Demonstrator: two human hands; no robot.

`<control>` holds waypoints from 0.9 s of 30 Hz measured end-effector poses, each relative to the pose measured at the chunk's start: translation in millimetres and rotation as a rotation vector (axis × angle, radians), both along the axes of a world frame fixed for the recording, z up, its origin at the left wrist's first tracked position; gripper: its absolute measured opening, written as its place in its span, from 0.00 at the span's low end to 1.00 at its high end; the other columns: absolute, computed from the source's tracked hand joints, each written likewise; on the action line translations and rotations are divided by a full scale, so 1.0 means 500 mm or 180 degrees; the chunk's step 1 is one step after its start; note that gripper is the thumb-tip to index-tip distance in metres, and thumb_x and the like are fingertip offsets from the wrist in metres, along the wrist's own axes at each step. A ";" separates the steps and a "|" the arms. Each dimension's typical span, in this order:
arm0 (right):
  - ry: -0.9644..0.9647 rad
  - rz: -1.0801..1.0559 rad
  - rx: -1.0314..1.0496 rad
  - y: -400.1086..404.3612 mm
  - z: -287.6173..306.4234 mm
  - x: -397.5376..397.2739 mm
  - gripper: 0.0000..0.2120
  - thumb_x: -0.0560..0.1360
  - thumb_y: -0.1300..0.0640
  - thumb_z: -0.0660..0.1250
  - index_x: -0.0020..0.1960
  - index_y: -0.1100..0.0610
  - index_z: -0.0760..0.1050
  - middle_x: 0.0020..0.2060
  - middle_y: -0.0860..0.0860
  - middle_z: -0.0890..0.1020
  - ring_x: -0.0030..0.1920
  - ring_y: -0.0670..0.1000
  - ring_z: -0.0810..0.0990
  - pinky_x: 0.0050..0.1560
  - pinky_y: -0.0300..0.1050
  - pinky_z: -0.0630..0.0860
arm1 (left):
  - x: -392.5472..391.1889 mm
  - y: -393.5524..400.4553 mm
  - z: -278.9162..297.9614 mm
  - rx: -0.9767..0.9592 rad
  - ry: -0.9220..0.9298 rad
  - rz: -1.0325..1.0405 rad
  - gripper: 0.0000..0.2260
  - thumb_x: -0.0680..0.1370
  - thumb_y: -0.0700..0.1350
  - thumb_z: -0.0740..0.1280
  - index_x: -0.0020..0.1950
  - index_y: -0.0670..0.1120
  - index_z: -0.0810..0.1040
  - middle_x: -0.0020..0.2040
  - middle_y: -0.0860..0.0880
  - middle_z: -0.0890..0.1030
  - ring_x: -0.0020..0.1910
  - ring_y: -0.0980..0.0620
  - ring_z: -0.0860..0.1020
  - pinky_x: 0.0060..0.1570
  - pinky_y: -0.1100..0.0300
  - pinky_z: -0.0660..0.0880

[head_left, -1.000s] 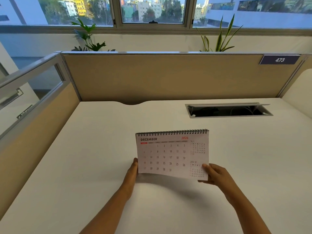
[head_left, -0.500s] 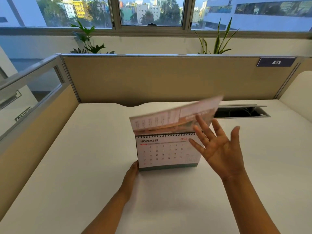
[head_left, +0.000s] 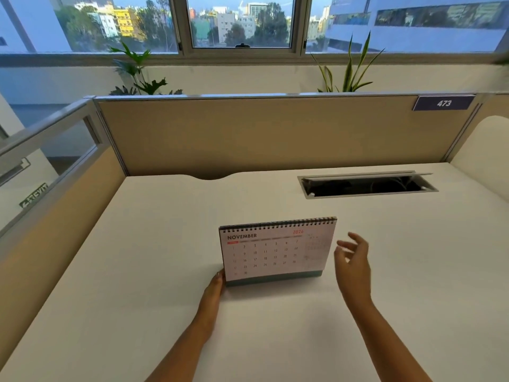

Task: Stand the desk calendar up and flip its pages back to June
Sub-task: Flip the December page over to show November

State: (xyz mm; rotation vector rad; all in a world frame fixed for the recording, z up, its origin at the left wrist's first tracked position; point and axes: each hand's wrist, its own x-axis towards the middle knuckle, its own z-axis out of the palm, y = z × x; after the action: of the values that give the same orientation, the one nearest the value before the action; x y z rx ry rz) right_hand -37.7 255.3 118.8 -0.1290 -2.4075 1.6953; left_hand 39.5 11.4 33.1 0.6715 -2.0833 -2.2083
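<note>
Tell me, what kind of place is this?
Most likely an office cubicle: a white desk walled by tan partition panels, a numbered plate reading 473, and a cable hatch set into the desktop.

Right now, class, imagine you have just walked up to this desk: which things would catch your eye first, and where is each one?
First, the desk calendar standing upright mid-desk, open to November. The left hand touches its lower left corner, while the right hand hovers open beside its right edge, apart from it. Behind, an open cable slot breaks the white desk at the far right.
</note>
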 end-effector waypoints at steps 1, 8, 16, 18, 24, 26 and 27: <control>-0.0351 0.0168 0.0108 0.000 -0.016 0.003 0.22 0.77 0.58 0.59 0.69 0.53 0.57 0.63 0.58 0.74 0.60 0.59 0.74 0.55 0.50 0.73 | 0.000 0.001 0.002 0.0026 0.0000 0.0023 0.17 0.80 0.50 0.46 0.66 0.53 0.66 0.61 0.51 0.72 0.61 0.53 0.68 0.63 0.60 0.61; -0.0935 0.0869 0.0017 -0.017 -0.056 0.033 0.29 0.75 0.41 0.50 0.74 0.49 0.52 0.72 0.53 0.65 0.69 0.58 0.65 0.69 0.58 0.62 | -0.003 0.007 0.008 0.0097 -0.0050 0.0048 0.15 0.80 0.52 0.47 0.64 0.56 0.66 0.61 0.52 0.72 0.62 0.53 0.67 0.63 0.59 0.60; -0.0694 0.0607 0.0059 0.007 -0.055 0.049 0.20 0.78 0.53 0.58 0.70 0.53 0.64 0.66 0.51 0.73 0.65 0.55 0.71 0.64 0.52 0.68 | 0.001 0.010 0.016 0.0166 -0.0063 0.0073 0.13 0.79 0.54 0.48 0.59 0.58 0.68 0.60 0.52 0.73 0.61 0.53 0.68 0.62 0.59 0.61; -0.0652 0.0491 0.0075 0.011 -0.061 0.051 0.18 0.78 0.55 0.59 0.67 0.54 0.67 0.62 0.52 0.76 0.60 0.55 0.75 0.60 0.51 0.70 | -0.001 0.010 0.019 0.0174 -0.0081 0.0115 0.12 0.79 0.53 0.48 0.57 0.59 0.68 0.60 0.51 0.73 0.61 0.52 0.68 0.63 0.58 0.62; -0.0587 0.0056 0.0094 0.030 -0.091 0.056 0.06 0.73 0.54 0.67 0.43 0.57 0.75 0.42 0.55 0.82 0.44 0.56 0.80 0.38 0.41 0.71 | 0.004 0.015 0.029 0.0097 -0.0037 0.0074 0.10 0.78 0.55 0.52 0.50 0.62 0.73 0.54 0.54 0.77 0.59 0.51 0.71 0.59 0.59 0.63; -0.0543 -0.0029 0.0082 0.032 -0.095 0.057 0.07 0.73 0.54 0.67 0.39 0.57 0.75 0.40 0.56 0.82 0.41 0.55 0.80 0.36 0.38 0.70 | 0.005 0.015 0.030 0.0084 -0.0037 0.0066 0.10 0.78 0.55 0.52 0.51 0.61 0.73 0.55 0.52 0.77 0.59 0.51 0.71 0.59 0.59 0.63; -0.0520 -0.0032 0.0072 0.032 -0.097 0.057 0.08 0.73 0.54 0.66 0.38 0.56 0.75 0.40 0.56 0.82 0.40 0.54 0.79 0.36 0.38 0.70 | 0.005 0.015 0.031 0.0103 -0.0047 0.0071 0.10 0.78 0.55 0.52 0.50 0.61 0.73 0.56 0.52 0.77 0.58 0.52 0.71 0.58 0.59 0.63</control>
State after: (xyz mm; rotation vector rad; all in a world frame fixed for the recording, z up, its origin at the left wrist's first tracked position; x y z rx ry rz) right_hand -9.1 271.3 70.4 -0.2863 -2.5359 1.7143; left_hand 42.1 19.1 48.6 0.7121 -2.0407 -2.2367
